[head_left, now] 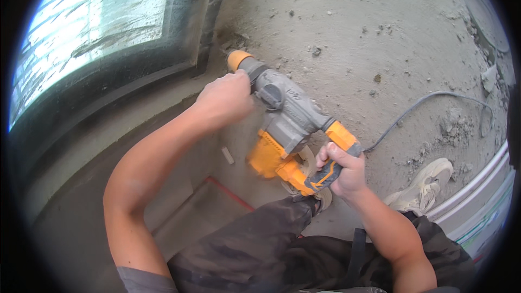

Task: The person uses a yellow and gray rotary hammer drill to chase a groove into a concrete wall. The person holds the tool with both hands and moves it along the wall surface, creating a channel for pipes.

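A grey and orange rotary hammer drill (290, 114) lies across the middle of the view, its orange nose pointing up and left toward the corner by the window frame. My left hand (230, 95) is closed at the front of the tool, just behind the nose; whatever it grips there is hidden by the fist. Around the rear handle, my right hand (345, 169) is wrapped with the thumb on top. The bit's tip cannot be made out against the broken mortar (239, 40) near the nose.
A dark-framed window (184, 38) stands at the left. Rubble (317, 51) is scattered over the rough grey floor. A grey cable (434, 94) curves from the tool's rear to the right. My shoe (426, 184) is near white pipes (472, 179); a red strip (230, 192) lies lower left.
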A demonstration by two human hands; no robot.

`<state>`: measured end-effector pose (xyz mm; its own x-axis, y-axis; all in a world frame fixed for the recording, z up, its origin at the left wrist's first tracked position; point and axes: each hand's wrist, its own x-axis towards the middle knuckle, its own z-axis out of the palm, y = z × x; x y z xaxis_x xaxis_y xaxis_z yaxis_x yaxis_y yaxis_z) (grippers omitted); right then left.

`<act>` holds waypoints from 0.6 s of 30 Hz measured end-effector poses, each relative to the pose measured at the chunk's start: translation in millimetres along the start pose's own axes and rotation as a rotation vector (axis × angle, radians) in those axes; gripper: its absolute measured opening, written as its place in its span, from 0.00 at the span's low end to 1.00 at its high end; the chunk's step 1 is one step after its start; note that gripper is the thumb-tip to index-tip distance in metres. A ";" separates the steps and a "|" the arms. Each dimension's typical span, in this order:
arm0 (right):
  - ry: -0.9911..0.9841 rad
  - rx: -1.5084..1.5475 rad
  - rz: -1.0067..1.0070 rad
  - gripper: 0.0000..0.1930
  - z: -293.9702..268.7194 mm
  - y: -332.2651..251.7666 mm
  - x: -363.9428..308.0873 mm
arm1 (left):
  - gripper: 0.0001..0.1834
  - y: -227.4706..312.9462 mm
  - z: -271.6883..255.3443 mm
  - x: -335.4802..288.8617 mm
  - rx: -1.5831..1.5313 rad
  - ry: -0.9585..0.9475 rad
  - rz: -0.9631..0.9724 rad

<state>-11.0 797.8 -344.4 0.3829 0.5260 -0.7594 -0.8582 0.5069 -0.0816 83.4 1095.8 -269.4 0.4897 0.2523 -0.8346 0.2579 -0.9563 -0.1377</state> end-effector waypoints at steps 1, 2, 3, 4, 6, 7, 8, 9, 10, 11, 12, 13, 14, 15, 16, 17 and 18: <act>0.009 0.001 0.004 0.11 5.0 3.9 -0.4 | 0.17 -4.2 -1.0 1.1 0.009 -0.011 -0.010; 0.019 0.002 0.007 0.11 11.4 8.9 -1.3 | 0.16 -9.3 -1.8 1.0 0.018 -0.023 -0.021; 0.028 0.003 0.011 0.10 16.0 13.1 -2.4 | 0.16 -12.6 -2.5 1.1 0.027 -0.034 -0.031; 0.024 -0.001 0.003 0.10 17.8 18.2 -3.5 | 0.16 -15.9 -1.9 -1.2 0.032 -0.034 -0.031; 0.016 -0.012 -0.013 0.10 19.6 27.1 -5.7 | 0.16 -20.1 -0.5 -3.8 0.041 -0.035 -0.031; 0.004 -0.015 -0.026 0.10 20.6 29.3 -6.3 | 0.16 -21.3 0.8 -4.6 0.041 -0.034 -0.027; 0.003 -0.011 -0.022 0.10 22.6 30.7 -7.1 | 0.16 -22.2 1.5 -5.2 0.041 -0.035 -0.022; 0.003 -0.007 -0.019 0.10 25.0 31.8 -8.1 | 0.16 -22.6 2.2 -6.0 0.041 -0.035 -0.017; -0.002 0.002 -0.024 0.10 25.0 34.3 -7.2 | 0.16 -21.4 1.3 -6.8 0.053 -0.034 -0.020; -0.008 0.009 -0.027 0.10 25.0 36.8 -6.8 | 0.17 -18.9 -0.1 -8.2 0.065 -0.032 -0.022; -0.020 0.018 -0.037 0.10 22.6 41.5 -5.0 | 0.17 -17.4 -0.2 -8.5 0.077 -0.030 -0.024; -0.034 0.028 -0.044 0.10 21.0 45.3 -3.7 | 0.17 -18.1 -0.1 -8.6 0.080 -0.027 -0.020; -0.034 0.034 -0.040 0.10 19.4 48.2 -3.2 | 0.17 -19.1 -0.1 -8.6 0.082 -0.024 -0.016; -0.034 0.041 -0.036 0.10 17.4 50.5 -3.2 | 0.17 -20.2 -0.1 -8.7 0.085 -0.021 -0.012; -0.032 0.050 -0.033 0.09 16.5 53.2 -3.7 | 0.16 -21.8 0.5 -8.7 0.082 -0.020 -0.007; -0.032 0.041 -0.035 0.09 16.9 55.3 -4.2 | 0.15 -24.0 1.3 -8.9 0.078 -0.019 -0.003; -0.032 0.032 -0.038 0.09 17.9 57.6 -4.8 | 0.15 -26.3 2.4 -9.3 0.074 -0.018 0.001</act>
<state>-56.2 836.7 -333.9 0.4259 0.5275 -0.7351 -0.8320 0.5477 -0.0890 70.1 1118.2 -259.3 0.4747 0.2491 -0.8442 0.1951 -0.9650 -0.1751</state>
